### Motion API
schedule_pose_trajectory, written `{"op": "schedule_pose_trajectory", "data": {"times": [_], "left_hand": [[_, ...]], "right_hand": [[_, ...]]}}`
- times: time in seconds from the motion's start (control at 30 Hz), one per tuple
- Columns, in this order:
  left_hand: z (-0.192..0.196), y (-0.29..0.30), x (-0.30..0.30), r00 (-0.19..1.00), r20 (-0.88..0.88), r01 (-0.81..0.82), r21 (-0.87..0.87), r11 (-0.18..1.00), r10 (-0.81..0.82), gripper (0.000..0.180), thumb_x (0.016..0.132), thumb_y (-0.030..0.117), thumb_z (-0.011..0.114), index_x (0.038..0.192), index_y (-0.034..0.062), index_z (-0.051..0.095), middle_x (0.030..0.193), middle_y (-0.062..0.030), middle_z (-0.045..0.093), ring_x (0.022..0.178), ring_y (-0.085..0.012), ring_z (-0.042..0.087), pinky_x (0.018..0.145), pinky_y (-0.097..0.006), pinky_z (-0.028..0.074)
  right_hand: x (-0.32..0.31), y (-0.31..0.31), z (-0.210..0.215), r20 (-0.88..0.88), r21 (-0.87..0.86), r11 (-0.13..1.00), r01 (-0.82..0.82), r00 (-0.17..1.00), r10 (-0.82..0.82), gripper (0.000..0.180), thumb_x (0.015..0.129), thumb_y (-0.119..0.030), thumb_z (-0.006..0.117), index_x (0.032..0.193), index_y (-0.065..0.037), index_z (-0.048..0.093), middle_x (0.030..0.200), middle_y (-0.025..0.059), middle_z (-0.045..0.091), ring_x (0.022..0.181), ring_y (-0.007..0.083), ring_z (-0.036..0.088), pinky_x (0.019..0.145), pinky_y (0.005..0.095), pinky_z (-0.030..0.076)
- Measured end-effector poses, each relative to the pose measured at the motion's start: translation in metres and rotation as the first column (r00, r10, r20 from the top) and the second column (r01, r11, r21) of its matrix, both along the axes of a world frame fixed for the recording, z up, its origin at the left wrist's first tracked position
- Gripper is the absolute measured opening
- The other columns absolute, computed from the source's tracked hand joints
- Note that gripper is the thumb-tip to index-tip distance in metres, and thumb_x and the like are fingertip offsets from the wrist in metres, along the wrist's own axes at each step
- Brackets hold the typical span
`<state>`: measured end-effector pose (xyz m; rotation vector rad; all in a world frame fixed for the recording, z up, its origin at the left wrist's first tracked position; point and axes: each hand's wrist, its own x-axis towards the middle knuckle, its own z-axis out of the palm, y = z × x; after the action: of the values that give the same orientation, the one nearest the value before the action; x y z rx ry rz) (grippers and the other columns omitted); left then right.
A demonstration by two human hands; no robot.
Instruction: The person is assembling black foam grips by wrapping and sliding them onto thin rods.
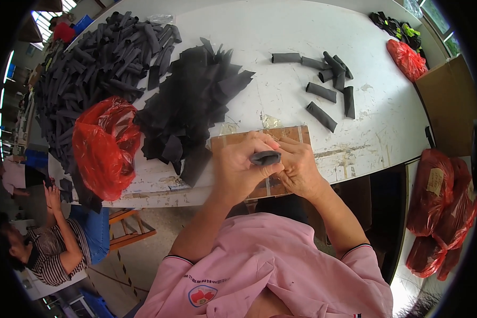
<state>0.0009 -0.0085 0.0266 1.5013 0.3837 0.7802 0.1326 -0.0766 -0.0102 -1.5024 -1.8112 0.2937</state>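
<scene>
My left hand (pixel 233 167) is wrapped round a dark grey fabric tube (pixel 265 158), whose open end faces up toward me. Close against it, my right hand (pixel 301 167) has its fingers curled and pressed together. What those fingers pinch, if anything, is hidden. Both hands are over a brown board (pixel 222 141) with strips of tape, at the table's near edge. Left of the board lies a heap of flat black fabric pieces (pixel 188 100). Several similar grey tubes, one of them a loose tube (pixel 321 116), lie scattered beyond my right hand.
A large pile of grey tubes (pixel 100 58) covers the white table's (pixel 270 26) far left, with a red plastic bag (pixel 106 148) before it. At right stand a cardboard box (pixel 450 90) and full red bags (pixel 434 196). A person in a striped shirt (pixel 58 249) sits at left.
</scene>
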Motion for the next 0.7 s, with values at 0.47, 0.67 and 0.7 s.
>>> {"op": "schedule_pose_trajectory", "data": {"times": [0.47, 0.67, 0.7], "left_hand": [[-0.017, -0.008, 0.002, 0.996, -0.037, -0.077, -0.011, 0.997, 0.076, 0.013, 0.072, 0.001, 0.064, 0.083, -0.0018, 0.058, 0.086, -0.011, 0.057, 0.078, -0.0112, 0.053, 0.07, -0.023, 0.043], [-0.014, -0.013, -0.007, 0.934, 0.314, -0.069, -0.306, 0.95, 0.169, 0.021, 0.083, 0.019, 0.054, 0.091, -0.0001, 0.056, 0.087, -0.0139, 0.058, 0.085, -0.0232, 0.054, 0.08, -0.035, 0.041], [-0.015, -0.011, -0.008, 0.934, 0.316, -0.067, -0.304, 0.95, 0.167, 0.021, 0.083, 0.019, 0.054, 0.091, -0.0001, 0.056, 0.087, -0.0139, 0.058, 0.085, -0.0232, 0.054, 0.08, -0.035, 0.041]], "right_hand": [[-0.002, -0.003, -0.036, -0.061, -0.101, 0.995, 0.025, 0.998, -0.031, 0.017, 0.074, -0.019, 0.057, 0.073, -0.003, 0.049, 0.064, 0.0119, 0.052, 0.061, 0.0312, 0.053, 0.052, 0.0393, 0.042], [-0.002, -0.001, 0.018, 0.096, -0.165, 0.986, 0.005, 0.995, 0.011, 0.02, 0.072, -0.021, 0.059, 0.073, -0.004, 0.049, 0.063, 0.01, 0.052, 0.065, 0.0278, 0.054, 0.054, 0.0384, 0.042], [-0.002, 0.0, 0.024, 0.148, -0.148, 0.989, 0.013, 0.989, 0.009, 0.02, 0.072, -0.022, 0.059, 0.072, -0.005, 0.049, 0.063, 0.0095, 0.053, 0.064, 0.0274, 0.054, 0.053, 0.0381, 0.042]]}}
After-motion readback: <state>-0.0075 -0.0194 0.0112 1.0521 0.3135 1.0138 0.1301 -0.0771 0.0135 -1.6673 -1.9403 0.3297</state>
